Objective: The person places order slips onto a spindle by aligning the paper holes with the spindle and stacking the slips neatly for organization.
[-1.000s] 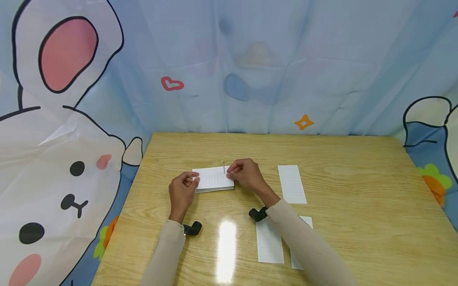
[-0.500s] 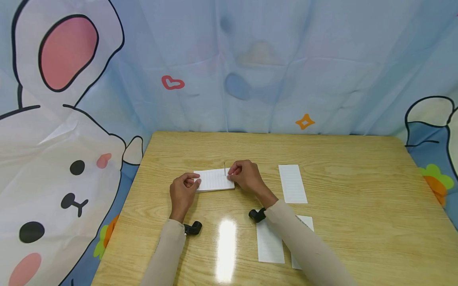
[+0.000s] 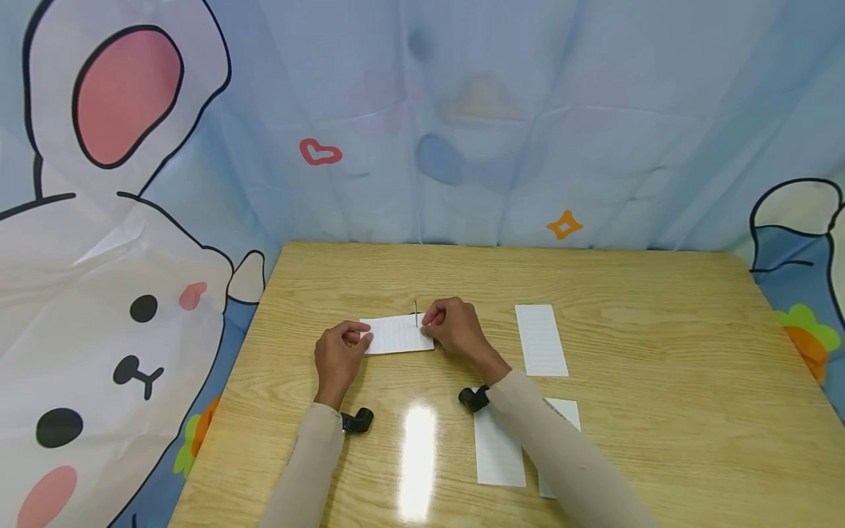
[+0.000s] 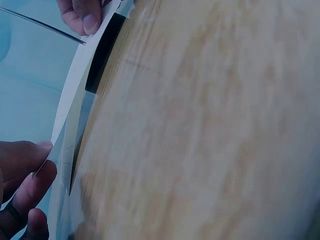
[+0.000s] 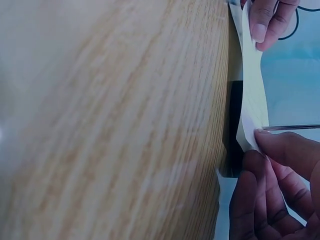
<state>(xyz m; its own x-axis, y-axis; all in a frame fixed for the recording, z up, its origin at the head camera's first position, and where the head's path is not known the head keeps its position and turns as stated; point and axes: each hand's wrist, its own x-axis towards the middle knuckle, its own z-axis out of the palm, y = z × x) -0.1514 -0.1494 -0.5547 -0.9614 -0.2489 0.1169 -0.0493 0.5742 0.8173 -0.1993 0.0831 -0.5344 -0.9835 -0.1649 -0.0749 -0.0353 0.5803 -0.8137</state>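
Note:
A white lined paper sheet (image 3: 396,335) is held level between both hands near the table's left back. My left hand (image 3: 339,359) pinches its left end between thumb and fingers; my right hand (image 3: 458,330) pinches the right end. A thin metal spike (image 3: 416,314) stands upright through the sheet, close to the right fingertips. In the left wrist view the sheet (image 4: 67,105) slopes above another paper (image 4: 69,150) lower down, and the spike (image 4: 45,26) sticks out of it. The right wrist view shows a black base (image 5: 234,130) beneath the sheet (image 5: 254,90).
On the wooden table (image 3: 660,352), one lined sheet (image 3: 541,341) lies right of the hands. A second sheet (image 3: 499,447) and a third (image 3: 563,411) lie nearer the front, partly under the right forearm. A printed curtain (image 3: 462,132) hangs behind the table.
The held sheet has come down slightly along the spike, with both hands lowering a little with it. Its near edge shows less thickness or gap than before.

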